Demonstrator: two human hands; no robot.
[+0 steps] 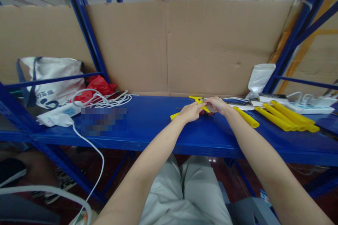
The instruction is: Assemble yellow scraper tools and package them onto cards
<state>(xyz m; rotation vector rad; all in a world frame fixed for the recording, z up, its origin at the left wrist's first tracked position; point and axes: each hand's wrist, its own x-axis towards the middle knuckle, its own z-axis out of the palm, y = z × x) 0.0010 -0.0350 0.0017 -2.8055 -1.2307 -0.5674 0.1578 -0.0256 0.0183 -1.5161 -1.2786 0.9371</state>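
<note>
Toward the back of the smooth blue metal shelf [148,121], we see our left hand [191,111] nearly closed, fingers bent onto a bright yellow, branching, plastic-looking piece [195,99]. Our right hand [217,104] meets it with fingers curled; its exact grip is hidden, so we cannot tell what it holds. A small dark-red object [208,113] shows beneath the fingers, too covered to identify. We judge the yellow piece light, stiff and slightly slippery, best pinched at its narrow middle, its thin arms perhaps prone to flex. A yellow end protrudes by the left wrist, its attachment unclear. Beyond the right forearm lie smooth yellow cylindrical tubes [274,119], matte-looking, apparently light. Farther left: loosely coiled white cables [116,102] and a crinkled red plastic bag [99,83]. Behind, we note a creased brown cardboard panel [126,42].
</note>
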